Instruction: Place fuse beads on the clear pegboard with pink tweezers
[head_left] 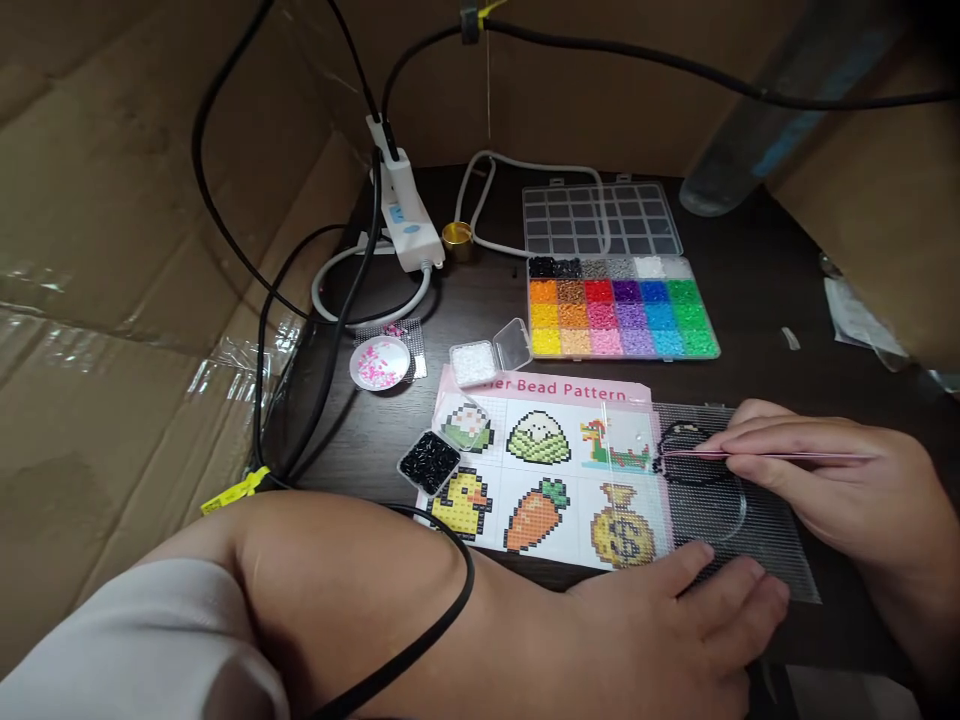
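My right hand (855,490) pinches pink tweezers (814,456), whose tips reach left to the black bead outline (694,470) on a clear pegboard (784,560). Whether a bead sits between the tips is too small to tell. Fingers apart, my left hand (675,625) rests on the near edge of the pegboard. Under the board's left side lies a bead pattern sheet (574,390) with pictures of a duck, a carrot and other figures. A small clear box of black beads (430,460) and another of white beads (474,360) stand open on the sheet's left side.
Behind the sheet lies an open compartment box of coloured beads (622,310). A white dish (381,364) of pink and white beads stands at the left. Beyond it are a power strip (409,215), loose cables and a small yellow cup (457,238). Cardboard walls (135,250) enclose the table.
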